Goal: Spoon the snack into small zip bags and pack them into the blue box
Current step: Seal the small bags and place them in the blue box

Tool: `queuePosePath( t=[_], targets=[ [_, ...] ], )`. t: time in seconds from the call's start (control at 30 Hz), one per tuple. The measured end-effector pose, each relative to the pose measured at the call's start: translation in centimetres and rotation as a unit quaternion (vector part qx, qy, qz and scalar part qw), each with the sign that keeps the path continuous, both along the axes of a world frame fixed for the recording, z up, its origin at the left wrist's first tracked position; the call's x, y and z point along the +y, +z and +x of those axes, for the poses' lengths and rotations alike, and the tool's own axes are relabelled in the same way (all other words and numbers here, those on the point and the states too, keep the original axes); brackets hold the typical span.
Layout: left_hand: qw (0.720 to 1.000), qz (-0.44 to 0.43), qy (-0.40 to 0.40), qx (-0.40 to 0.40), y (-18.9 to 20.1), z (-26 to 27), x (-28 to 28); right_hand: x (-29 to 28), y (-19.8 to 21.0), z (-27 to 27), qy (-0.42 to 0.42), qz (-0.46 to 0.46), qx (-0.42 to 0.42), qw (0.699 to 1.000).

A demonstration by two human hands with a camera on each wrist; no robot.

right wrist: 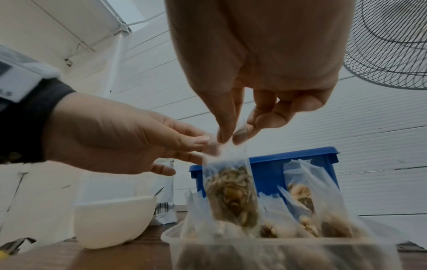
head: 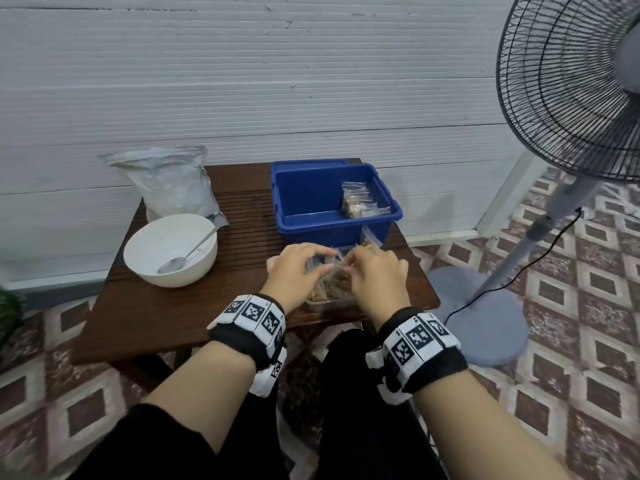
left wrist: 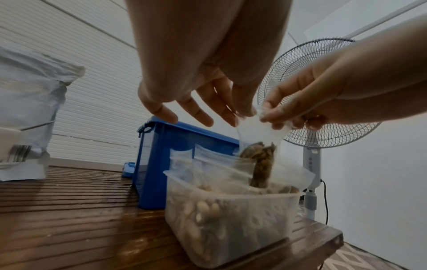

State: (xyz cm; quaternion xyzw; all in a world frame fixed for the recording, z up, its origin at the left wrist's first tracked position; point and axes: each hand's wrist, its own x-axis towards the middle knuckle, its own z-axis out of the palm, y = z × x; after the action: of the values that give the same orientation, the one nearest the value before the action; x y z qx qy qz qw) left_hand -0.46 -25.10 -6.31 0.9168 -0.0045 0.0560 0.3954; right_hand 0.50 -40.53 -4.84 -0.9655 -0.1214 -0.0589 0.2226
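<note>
Fingertips of right hand (right wrist: 233,135) pinch the top edge of a small zip bag (right wrist: 231,197), thumb against forefinger, the other fingers curled loosely behind. Left hand (right wrist: 129,138) pinches the same top edge from the other side with thumb and forefinger; its remaining fingers (left wrist: 196,113) are spread and hold nothing. The bag hangs upright between the two hands, its lower part filled with mixed snack, bottom just above or touching the contents of the clear tub (left wrist: 231,215) under it. Whether the zip strip is fully pressed shut cannot be told from these views.

The tub sits at the near right edge of the wooden table (head: 173,306), holding loose snack and several other bags standing in it. Blue box (head: 332,199) stands just behind the tub, with a few packed bags (head: 360,202) leaning in its right corner. White bowl (head: 171,251) with spoon (head: 187,256) is to the left, well apart from the hands; a large white pouch (head: 173,183) stands behind it.

Risks, as judgement:
- Seal left partly open: snack spills when the bag is tipped into the box.
- Grip is on thin slippery film only; the bag could slide out during the lift.
- The tub is close to the table edge; a knock from the right wrist could push it off.
- The standing fan (head: 568,84), if running, could blow light empty bags about.
</note>
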Motion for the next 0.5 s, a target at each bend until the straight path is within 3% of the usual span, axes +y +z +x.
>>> queuePosePath(
  t=[0.2, 0.5],
  targets=[
    [0.997, -0.062, 0.047, -0.023, 0.9, -0.1, -0.8, -0.4, 0.5, 0.2, -0.017, 0.082, -0.01, 0.996],
    [0.989, -0.139, 0.049, -0.011, 1.1, -0.2, -0.7, -1.0, 1.1, 0.5, -0.034, 0.23, 0.003, 0.973]
  ],
)
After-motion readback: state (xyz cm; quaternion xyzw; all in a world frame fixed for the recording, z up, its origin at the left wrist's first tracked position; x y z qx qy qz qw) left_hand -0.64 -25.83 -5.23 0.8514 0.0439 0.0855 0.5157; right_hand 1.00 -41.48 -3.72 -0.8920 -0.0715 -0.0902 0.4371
